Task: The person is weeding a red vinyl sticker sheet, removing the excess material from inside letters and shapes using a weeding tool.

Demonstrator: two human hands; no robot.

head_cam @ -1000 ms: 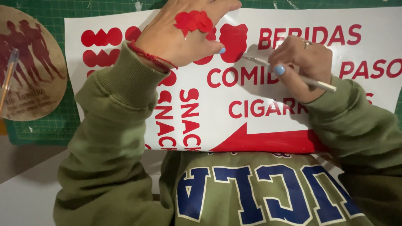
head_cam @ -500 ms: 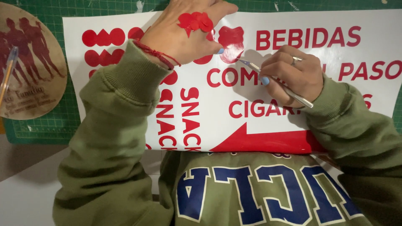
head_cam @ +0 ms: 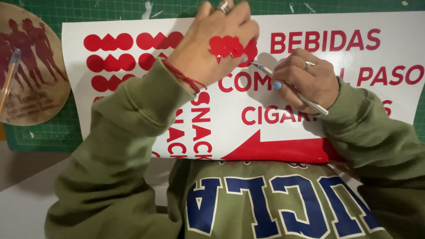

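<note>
Spread over a green cutting mat [head_cam: 40, 135]: white vinyl sheet [head_cam: 248, 132] with red cut shapes. Pressing flat on it, left hand [head_cam: 208, 48] (red scraps [head_cam: 226, 45] stuck to its back). Gripping a thin silver weeding tool [head_cam: 290, 90], right hand [head_cam: 305, 79], tip touching the sheet.

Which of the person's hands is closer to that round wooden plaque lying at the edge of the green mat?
The left hand. It lies on the white vinyl sheet, right of the round wooden plaque; the right hand, holding a thin metal tool, is farther right.
</note>
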